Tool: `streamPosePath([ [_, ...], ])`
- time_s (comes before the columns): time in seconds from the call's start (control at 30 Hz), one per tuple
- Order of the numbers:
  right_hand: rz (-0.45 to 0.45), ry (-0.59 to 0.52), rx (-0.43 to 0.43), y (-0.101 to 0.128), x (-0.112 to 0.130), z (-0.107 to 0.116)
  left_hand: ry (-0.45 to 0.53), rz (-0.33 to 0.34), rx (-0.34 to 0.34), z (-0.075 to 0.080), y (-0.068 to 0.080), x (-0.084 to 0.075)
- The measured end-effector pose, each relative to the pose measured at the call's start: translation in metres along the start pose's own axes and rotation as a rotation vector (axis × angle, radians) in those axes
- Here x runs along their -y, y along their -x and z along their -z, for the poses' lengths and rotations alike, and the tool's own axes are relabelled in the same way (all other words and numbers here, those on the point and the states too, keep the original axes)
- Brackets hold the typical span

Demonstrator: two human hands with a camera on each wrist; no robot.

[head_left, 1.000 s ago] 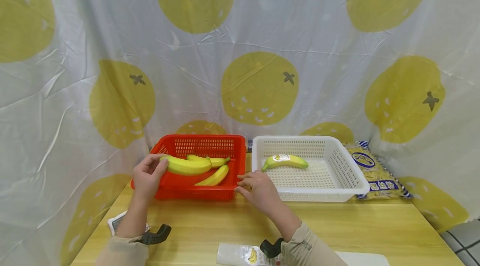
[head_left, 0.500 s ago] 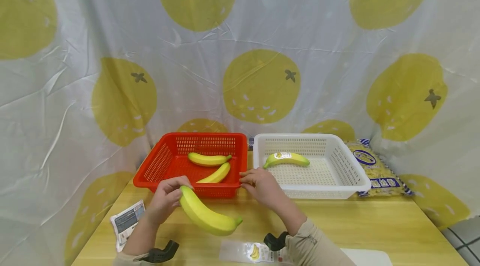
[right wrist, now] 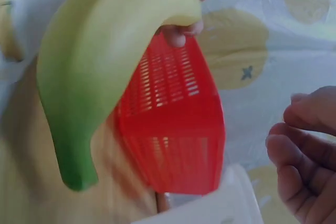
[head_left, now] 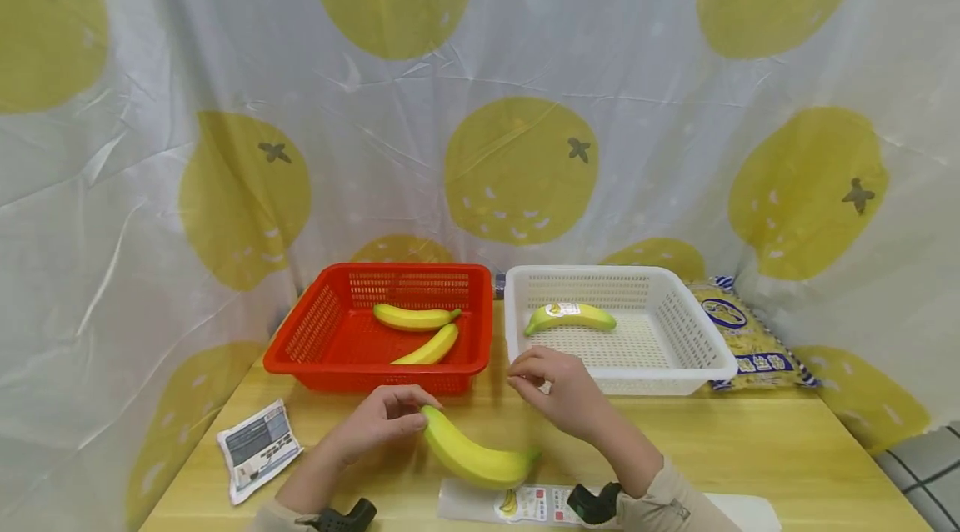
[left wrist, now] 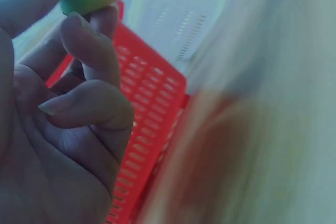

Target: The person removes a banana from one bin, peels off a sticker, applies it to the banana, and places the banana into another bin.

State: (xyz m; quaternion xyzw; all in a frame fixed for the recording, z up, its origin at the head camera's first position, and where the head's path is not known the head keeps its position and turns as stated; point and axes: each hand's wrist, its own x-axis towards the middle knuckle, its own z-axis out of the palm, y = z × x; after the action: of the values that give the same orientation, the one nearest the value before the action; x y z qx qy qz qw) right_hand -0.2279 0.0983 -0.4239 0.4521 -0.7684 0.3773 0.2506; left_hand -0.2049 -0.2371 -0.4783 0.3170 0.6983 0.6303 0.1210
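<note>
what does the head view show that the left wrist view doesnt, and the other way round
Only the head view shows two bananas in the red basket, the labelled banana in the white basket and the yellow-and-blue bag. Only the left wrist view shows the palm of the left hand and its curled fingers from inside. Both show the left hand gripping one end of the held banana, plus some of each basket.
</note>
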Motion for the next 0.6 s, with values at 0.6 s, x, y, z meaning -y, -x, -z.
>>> streamPosePath([
  [0.6, -0.544, -0.190, 0.718, 0.069, 0.007, 0.019, -0.202, 0.221, 0.056, -0.003, -0.001, 0.010],
])
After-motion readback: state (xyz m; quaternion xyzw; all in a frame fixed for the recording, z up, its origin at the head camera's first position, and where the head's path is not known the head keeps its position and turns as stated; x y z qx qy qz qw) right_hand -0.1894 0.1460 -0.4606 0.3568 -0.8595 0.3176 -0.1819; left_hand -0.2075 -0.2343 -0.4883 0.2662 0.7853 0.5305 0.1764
